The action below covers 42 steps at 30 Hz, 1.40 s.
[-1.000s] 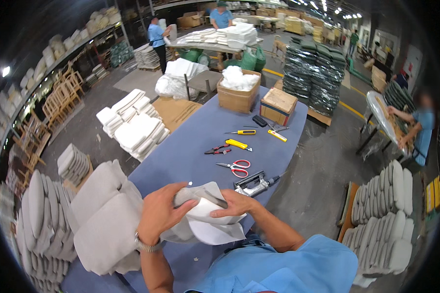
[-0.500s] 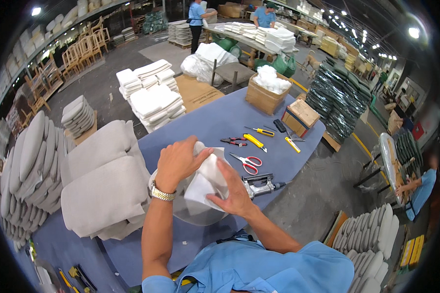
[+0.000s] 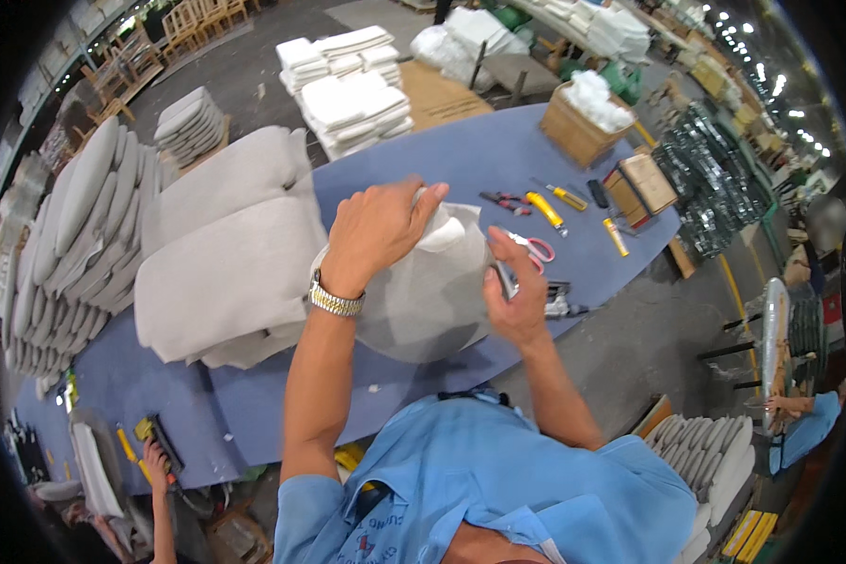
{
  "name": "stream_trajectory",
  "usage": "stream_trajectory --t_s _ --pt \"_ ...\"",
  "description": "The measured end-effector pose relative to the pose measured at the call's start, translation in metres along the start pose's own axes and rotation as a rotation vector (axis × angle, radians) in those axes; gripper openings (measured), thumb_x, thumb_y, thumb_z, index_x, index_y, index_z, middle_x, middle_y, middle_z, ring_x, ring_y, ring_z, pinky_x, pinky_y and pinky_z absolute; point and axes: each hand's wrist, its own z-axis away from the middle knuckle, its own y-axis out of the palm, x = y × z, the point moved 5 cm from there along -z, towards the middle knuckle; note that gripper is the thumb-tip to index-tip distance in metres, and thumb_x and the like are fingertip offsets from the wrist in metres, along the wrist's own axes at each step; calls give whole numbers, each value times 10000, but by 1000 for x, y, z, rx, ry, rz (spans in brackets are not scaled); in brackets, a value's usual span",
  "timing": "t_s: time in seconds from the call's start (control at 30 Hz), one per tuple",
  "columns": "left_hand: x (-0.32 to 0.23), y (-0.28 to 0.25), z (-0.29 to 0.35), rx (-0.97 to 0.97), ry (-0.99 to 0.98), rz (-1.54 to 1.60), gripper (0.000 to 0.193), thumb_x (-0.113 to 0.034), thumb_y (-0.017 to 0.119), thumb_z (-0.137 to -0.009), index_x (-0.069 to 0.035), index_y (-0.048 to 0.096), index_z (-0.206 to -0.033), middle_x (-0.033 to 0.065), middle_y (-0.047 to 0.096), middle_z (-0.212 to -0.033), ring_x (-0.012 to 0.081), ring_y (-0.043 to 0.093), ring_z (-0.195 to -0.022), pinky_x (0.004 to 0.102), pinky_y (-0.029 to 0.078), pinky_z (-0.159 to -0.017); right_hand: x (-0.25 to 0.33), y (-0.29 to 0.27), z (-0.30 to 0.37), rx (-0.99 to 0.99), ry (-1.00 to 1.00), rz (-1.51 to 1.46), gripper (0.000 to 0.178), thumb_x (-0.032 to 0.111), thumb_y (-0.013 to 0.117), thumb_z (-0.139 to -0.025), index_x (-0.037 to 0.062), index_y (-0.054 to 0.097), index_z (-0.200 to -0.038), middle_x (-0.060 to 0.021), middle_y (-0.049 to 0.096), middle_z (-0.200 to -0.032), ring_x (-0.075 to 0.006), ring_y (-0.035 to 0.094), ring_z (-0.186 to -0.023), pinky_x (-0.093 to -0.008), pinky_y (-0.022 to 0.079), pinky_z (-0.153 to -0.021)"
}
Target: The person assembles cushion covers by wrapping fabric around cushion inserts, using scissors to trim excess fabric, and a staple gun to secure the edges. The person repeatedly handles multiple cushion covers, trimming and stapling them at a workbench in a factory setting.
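Observation:
A rounded grey cushion-like piece (image 3: 414,324) lies on the blue table in front of me, with crumpled white cloth (image 3: 446,230) at its far side. My left hand (image 3: 381,230), with a metal watch at the wrist, is closed on the white cloth; its fingertips are partly hidden. My right hand (image 3: 520,293) is at the piece's right edge, fingers apart, with nothing plainly held. Behind its fingers lies a silver staple gun (image 3: 558,301), partly covered. Red-and-white scissors (image 3: 540,249) lie just beyond it.
Folded grey covers (image 3: 230,254) lie at my left. Pliers (image 3: 506,202), a yellow cutter (image 3: 545,212), a screwdriver (image 3: 567,196) and cardboard boxes (image 3: 578,132) are farther off. At lower left, another person's hand (image 3: 155,462) reaches a tool. Stacked grey cushions (image 3: 85,216) stand far left.
My right hand has come off the white cloth and moved right, beside the staple gun. The cloth now shows less over the grey piece. The view has tilted downward, and another person's hand appears at lower left.

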Motion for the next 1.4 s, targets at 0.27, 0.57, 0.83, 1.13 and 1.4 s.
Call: stream_trajectory --t_s 0.27,0.57,0.83,1.13,1.4 --pt "25 -11 26 -52 -49 84 502 -504 416 -1097 -79 666 -1002 169 658 -749 427 630 -739 490 468 -657 30 27 -19 13 30 -106 499 116 908 -741 7 665 -1163 -113 690 -1036 -227 660 -912 -342 528 -852" --pt "25 -12 30 -76 -68 51 471 -500 425 -1095 -113 694 -1073 157 682 -788 396 656 -764 475 477 -678 30 26 -39 152 -167 -153 197 132 822 -855 21 717 -980 -85 688 -1010 -250 658 -901 -338 530 -754" --pt "11 -15 41 -69 -72 67 454 -495 421 -1097 -185 726 -1224 133 721 -838 369 680 -788 446 498 -698 20 43 -39 -10 -147 -377 113 93 710 -979 12 760 -1039 -94 764 -1121 -139 673 -834 -275 525 -686" --pt "0 -24 54 32 -67 80 448 -509 579 -1015 -145 697 -1248 131 749 -921 347 705 -820 430 522 -720 29 48 -32 -140 9 -367 146 148 713 -986 15 772 -992 -80 749 -847 -151 622 -657 -294 475 -598" --pt "-7 -21 58 75 41 29 863 -472 948 -662 -51 606 -1333 165 718 -1225 366 695 -1112 420 543 -933 19 46 -30 -199 -7 -418 157 155 736 -965 -1 758 -964 -105 726 -818 -172 621 -657 -305 485 -606"
